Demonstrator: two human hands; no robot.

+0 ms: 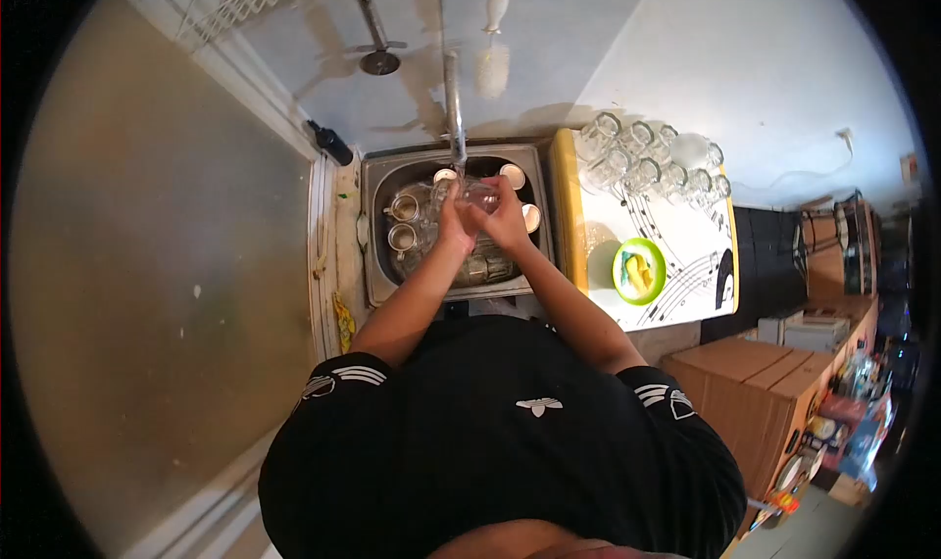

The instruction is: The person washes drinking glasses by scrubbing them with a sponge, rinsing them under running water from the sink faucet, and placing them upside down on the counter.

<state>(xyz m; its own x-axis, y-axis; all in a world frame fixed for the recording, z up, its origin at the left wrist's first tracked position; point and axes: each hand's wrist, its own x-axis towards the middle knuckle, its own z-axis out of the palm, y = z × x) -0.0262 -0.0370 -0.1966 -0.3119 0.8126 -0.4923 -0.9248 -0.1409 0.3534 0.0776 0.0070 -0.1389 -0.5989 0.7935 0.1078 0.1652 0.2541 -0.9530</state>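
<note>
Over the metal sink [374,182], just below the faucet [454,98], my left hand [455,224] and my right hand [504,218] are wrapped round a clear glass [481,198] from both sides. The glass is partly hidden by my fingers, so its full shape does not show. Beside my left hand, two glass mugs [402,206] with handles stand in the sink. Several more glasses [487,267] lie under and below my wrists. Near my right hand are pale round glass bottoms or rims [530,216]; I cannot tell which.
On the white and yellow counter [676,304] to the right stand several clear glasses [642,174] in rows and a green bowl [621,287] with a yellow and green sponge [637,271]. A dark bottle [331,144] stands behind the sink's left corner. A white brush [493,64] hangs on the wall.
</note>
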